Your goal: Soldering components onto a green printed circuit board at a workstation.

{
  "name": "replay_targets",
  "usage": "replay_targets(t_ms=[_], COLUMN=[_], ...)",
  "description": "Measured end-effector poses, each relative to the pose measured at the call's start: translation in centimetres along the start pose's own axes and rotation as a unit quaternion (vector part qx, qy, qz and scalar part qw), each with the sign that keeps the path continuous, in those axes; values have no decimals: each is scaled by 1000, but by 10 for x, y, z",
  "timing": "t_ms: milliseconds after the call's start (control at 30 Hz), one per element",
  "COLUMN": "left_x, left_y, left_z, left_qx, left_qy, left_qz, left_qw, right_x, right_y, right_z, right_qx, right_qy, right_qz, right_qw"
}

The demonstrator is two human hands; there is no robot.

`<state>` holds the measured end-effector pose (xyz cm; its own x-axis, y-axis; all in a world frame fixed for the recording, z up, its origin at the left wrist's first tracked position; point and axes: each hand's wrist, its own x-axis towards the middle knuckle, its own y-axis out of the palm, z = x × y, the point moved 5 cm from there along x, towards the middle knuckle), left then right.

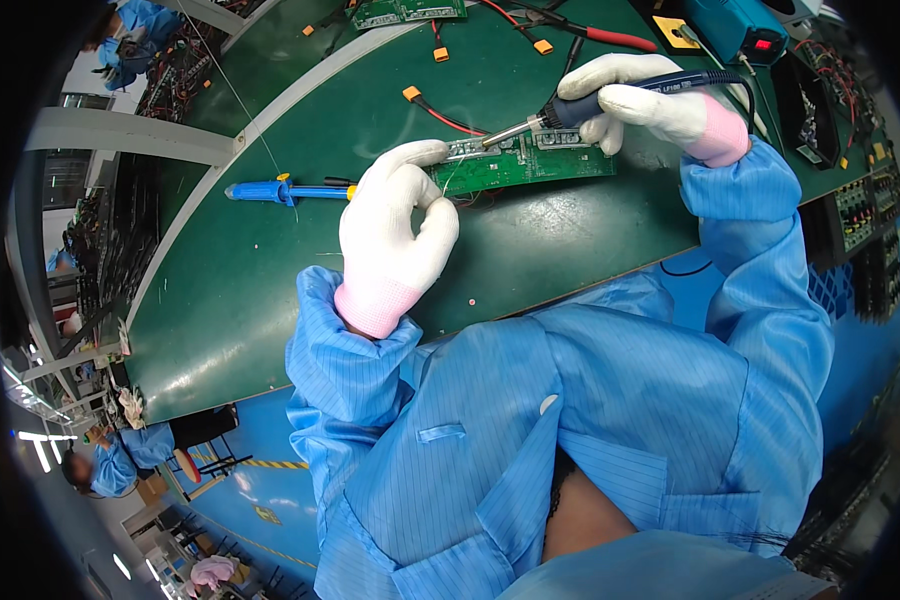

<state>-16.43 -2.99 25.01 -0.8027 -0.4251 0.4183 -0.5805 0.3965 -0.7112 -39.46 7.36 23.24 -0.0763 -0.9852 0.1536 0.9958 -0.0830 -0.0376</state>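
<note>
My right hand (660,105), in a white glove with a pink cuff, grips a dark-handled soldering iron (635,93). Its metal shaft slants down-left, and the tip meets the upper left part of a green circuit board (560,167). Faint smoke hangs beside the tip. At the board's left end is my gloved left hand (395,215), its fingers curled; what they pinch, if anything, is hidden. Thin strands show between this hand and the board. Left of the hand lies a blue-handled tool (260,191) with a yellow part, its far end passing behind the glove.
On the green table (260,330), short red-and-black leads with orange connectors (411,93) lie beyond the board. Red-handled pliers (620,39) and a teal soldering station (735,30) stand farther back. A black tray (808,110) is at right. A thin line descends at left past a pale frame (135,135).
</note>
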Motion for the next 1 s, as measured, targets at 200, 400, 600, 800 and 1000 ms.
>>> replay_targets(t_ms=[200, 400, 600, 800, 1000], left_x=[1, 2, 3, 3, 6], left_y=[2, 2, 2, 3, 2], left_z=[-3, -6, -7, -6, -8], left_qx=[16, 30, 35, 47, 54], left_qy=[1, -3, -5, -2, -13], left_qz=[-4, 1, 3, 1, 0], left_qw=[1000, 1000, 999, 999, 998], right_x=[1, -3, -7, -12, -18], right_y=[0, 1, 2, 6, 10], right_z=[0, -1, -9, -14, -15], right_qx=[-10, -7, 1, 13, 29], right_qy=[-2, 1, -4, -8, -12], right_qz=[9, -6, -17, -18, -16], right_qw=[1000, 1000, 1000, 1000, 999])
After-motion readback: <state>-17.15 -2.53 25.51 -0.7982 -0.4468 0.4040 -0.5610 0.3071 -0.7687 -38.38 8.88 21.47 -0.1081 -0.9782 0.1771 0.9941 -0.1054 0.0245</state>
